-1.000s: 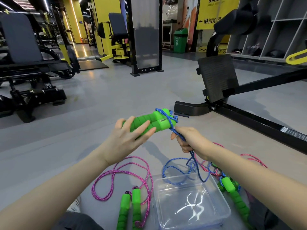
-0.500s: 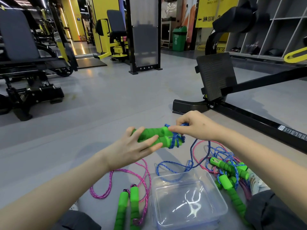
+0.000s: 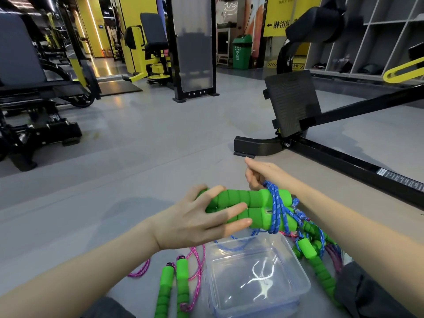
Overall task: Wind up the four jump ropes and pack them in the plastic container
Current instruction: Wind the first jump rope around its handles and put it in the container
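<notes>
My left hand (image 3: 197, 222) grips two green foam handles (image 3: 250, 206) held side by side above the floor. A blue rope (image 3: 276, 208) is wrapped a few turns around their right end. My right hand (image 3: 259, 175) sits just behind the handles, pinching that blue rope. Below stands the clear plastic container (image 3: 257, 275) with nothing in it. A pink rope with green handles (image 3: 175, 288) lies on the floor to its left. More green handles with tangled blue and pink rope (image 3: 314, 251) lie to its right.
A black gym machine frame with a footplate (image 3: 291, 104) runs across the grey floor beyond my hands. More machines stand at far left (image 3: 29, 92). My dark trouser knees show at the bottom edge.
My right hand has carried the blue rope from below the handles, over them, to behind them, adding turns. The handles came lower and nearer the container.
</notes>
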`<state>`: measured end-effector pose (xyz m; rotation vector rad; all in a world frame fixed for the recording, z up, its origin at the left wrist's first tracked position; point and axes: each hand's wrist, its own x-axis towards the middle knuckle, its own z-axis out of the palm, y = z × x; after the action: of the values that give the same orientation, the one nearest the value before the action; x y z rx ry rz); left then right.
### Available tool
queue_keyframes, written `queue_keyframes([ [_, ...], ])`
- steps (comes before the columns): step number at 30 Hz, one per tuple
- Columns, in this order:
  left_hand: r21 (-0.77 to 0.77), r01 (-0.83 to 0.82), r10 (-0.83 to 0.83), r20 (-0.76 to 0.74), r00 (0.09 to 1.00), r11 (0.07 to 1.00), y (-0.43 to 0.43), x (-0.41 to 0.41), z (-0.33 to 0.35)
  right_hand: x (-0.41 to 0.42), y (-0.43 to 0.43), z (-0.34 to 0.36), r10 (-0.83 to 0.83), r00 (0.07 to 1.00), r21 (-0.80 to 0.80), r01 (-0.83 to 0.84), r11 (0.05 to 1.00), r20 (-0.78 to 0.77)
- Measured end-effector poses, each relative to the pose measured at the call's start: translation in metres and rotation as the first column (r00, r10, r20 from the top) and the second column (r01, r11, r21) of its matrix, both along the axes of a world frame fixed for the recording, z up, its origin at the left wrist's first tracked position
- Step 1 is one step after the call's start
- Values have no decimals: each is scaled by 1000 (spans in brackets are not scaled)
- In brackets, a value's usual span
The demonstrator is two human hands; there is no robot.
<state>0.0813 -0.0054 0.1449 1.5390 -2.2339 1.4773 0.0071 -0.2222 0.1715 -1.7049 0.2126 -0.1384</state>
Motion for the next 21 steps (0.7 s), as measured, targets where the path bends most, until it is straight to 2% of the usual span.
queue_keyframes([
  [2,-52,-31,29,-37,999,998,-1,-1,2,-6,3,-4,-20,1000,40,21,999,-19],
  [5,-162,-155,140,-105,985,975,-4,8,2,-10,16,-21,-17,992,152,-2,988,126],
  [7,-194,-242,229,-88,970,951,-3,23,1,-4,27,-30,-93,994,167,82,982,57],
  [10,-174,-334,328,-63,943,926,8,45,-2,1,39,-32,-123,992,-66,122,990,-20],
  [13,-159,-391,389,-43,920,907,16,54,-7,0,47,-26,32,998,-316,-50,947,-61],
  [16,-132,-415,419,2,908,900,18,56,-9,-2,43,-9,151,964,-513,-245,822,-219],
  [18,-114,-428,432,16,902,897,20,57,-11,-4,38,8,187,930,-561,-343,753,-317],
  [21,-94,-443,446,16,895,892,19,57,-11,-9,26,25,280,871,-483,-463,743,-403],
])
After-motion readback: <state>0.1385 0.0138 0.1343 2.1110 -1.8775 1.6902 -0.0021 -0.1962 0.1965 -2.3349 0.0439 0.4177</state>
